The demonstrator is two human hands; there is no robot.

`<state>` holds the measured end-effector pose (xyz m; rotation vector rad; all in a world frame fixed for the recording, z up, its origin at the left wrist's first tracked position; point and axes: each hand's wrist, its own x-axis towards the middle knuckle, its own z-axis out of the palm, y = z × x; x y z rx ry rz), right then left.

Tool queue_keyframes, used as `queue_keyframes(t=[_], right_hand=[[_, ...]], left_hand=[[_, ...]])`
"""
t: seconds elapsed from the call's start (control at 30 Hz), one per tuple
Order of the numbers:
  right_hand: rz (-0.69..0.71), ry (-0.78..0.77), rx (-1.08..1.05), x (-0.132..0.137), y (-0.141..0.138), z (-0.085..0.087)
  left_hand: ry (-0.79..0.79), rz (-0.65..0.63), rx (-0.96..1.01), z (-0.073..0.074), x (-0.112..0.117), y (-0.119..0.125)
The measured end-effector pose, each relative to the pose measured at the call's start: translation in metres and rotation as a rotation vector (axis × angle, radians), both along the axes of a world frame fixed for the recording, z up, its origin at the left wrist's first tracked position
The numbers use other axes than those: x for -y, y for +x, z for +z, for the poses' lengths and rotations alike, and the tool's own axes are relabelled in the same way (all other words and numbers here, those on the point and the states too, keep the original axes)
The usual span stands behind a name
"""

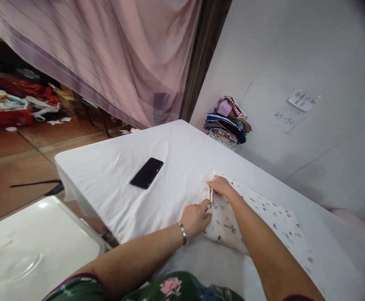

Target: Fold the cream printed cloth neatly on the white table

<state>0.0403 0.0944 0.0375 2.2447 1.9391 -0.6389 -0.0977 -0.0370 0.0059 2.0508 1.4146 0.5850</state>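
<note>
A white cloth [229, 215] printed with small grey and brown figures lies folded on the white-covered table [176, 146], its edge turned up in layers at the left side. My left hand [195, 218], with a silver bracelet at the wrist, pinches the near part of that edge between thumb and fingers. Farther along the same edge, my right hand [220, 185] is closed on the cloth with the fingers curled over it. The cloth extends to the right beneath my right forearm, which hides part of it.
A black phone [147, 173] lies on the table, left of the cloth. Stacked folded clothes [228, 123] stand against the white wall [264, 71]. A pink curtain [132, 54] hangs behind the table. At lower left is a white plastic surface [53, 234].
</note>
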Motion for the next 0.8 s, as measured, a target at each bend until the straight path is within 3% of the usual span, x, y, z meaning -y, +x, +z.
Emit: queue_keyframes(t=[0.17, 0.33, 0.63, 0.8], right_hand=[[-0.048, -0.021, -0.003, -0.016, 0.000, 0.000], [-0.075, -0.017, -0.053, -0.027, 0.005, -0.004], [-0.108, 0.017, -0.167, -0.031, 0.011, -0.015], [-0.176, 0.049, -0.314, -0.024, 0.023, -0.011]], left_hand=[[0.038, -0.083, -0.066, 0.001, 0.004, -0.002], [-0.017, -0.051, -0.065, 0.000, 0.002, -0.004], [0.007, -0.129, -0.056, 0.000, 0.004, -0.005], [-0.064, -0.026, 0.107, -0.001, -0.004, -0.008]])
